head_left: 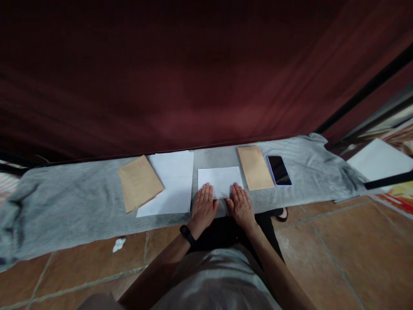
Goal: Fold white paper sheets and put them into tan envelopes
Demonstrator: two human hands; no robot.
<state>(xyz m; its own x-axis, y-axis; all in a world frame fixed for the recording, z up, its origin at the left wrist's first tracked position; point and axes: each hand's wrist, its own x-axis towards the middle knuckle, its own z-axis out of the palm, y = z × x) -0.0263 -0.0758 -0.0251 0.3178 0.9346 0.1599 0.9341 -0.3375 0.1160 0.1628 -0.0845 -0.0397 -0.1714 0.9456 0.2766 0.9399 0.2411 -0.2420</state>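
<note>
A small white sheet of paper (pixel 220 177), which may be folded, lies flat in front of me. My left hand (pixel 204 206) rests on its near left corner with the fingers stretched out. On the near right corner my right hand (pixel 240 206) lies flat, fingers straight and thumb pointing inward. Left of it are larger white sheets (pixel 177 185), partly covered by a stack of brown envelopes (pixel 139 184) set at an angle. To the right is a single brown envelope (pixel 255 168), near my right hand but apart from it.
A phone (pixel 279 170) in a pale purple case lies right of the single envelope. Grey cloth (pixel 74 202) covers the long narrow surface. Behind it rises a dark red panel (pixel 206 86). A crumpled white scrap (pixel 119 245) is on the tiled floor. Black bars (pixel 368 88) stand at right.
</note>
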